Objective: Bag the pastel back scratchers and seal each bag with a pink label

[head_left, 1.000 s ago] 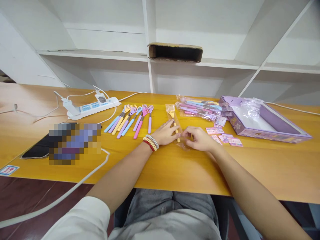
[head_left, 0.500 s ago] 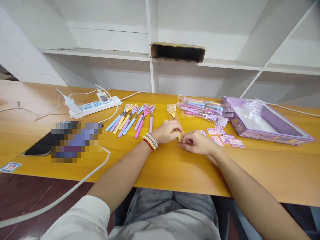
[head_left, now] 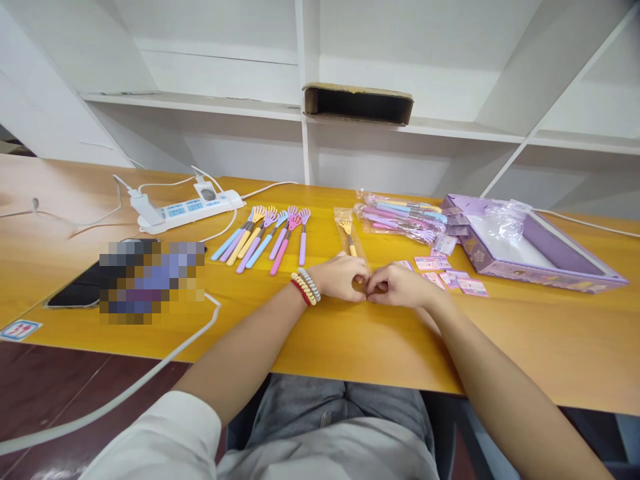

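A yellow claw-headed stick [head_left: 352,249] lies in a clear plastic sleeve [head_left: 344,215] on the table, its head pointing away from me. My left hand [head_left: 345,276] and my right hand [head_left: 397,285] meet at the sleeve's near end, both with fingers pinched on its edge. The lower handle is hidden behind my left hand. Left of them lie several loose claw-headed sticks [head_left: 303,245] in purple, blue, yellow and pink. Small printed cards [head_left: 433,263] are scattered beyond my right hand, beside a pile of bagged sticks [head_left: 400,217].
An open purple box [head_left: 540,272] with clear plastic in it stands at the right. A white power strip [head_left: 193,212] with cables and a black phone-like object [head_left: 75,290] are at the left. A cardboard box [head_left: 357,107] sits on the white shelf behind.
My left hand has moved down from the yellow handle to the sleeve's near end, close against my right hand. More of the handle now shows.
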A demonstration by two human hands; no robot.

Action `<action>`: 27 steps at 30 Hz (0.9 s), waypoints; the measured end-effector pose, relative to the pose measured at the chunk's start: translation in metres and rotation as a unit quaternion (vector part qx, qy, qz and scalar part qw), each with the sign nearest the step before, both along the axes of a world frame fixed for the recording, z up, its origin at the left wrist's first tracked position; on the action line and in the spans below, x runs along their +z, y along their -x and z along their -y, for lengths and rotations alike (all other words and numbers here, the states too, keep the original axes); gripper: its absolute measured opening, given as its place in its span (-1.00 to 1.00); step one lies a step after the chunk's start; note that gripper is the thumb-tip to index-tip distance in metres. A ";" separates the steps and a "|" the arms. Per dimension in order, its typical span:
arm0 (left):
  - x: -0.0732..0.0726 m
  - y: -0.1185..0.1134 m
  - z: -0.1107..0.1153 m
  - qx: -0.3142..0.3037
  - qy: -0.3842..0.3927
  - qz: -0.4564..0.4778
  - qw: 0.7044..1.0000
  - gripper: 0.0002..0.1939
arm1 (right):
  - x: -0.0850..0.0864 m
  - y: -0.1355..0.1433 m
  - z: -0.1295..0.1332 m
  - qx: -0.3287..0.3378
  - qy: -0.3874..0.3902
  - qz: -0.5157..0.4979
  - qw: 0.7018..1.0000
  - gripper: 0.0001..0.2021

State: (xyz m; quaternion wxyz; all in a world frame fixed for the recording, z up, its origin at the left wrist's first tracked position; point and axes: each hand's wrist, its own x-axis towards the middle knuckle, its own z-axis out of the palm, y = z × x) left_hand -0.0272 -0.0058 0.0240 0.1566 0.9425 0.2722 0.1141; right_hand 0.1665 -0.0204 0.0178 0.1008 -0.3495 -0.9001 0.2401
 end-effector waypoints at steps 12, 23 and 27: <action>0.003 0.000 -0.001 0.034 0.110 0.065 0.991 -0.87 | 0.002 -0.001 0.000 -0.042 -0.049 -0.046 0.997 -0.91; 0.004 0.004 -0.005 0.086 0.144 0.062 0.984 -0.83 | -0.002 -0.006 -0.007 -0.054 -0.017 -0.102 0.993 -0.86; 0.004 0.006 -0.008 0.104 0.174 0.065 0.977 -0.79 | -0.005 -0.005 -0.009 -0.083 0.030 -0.108 0.990 -0.79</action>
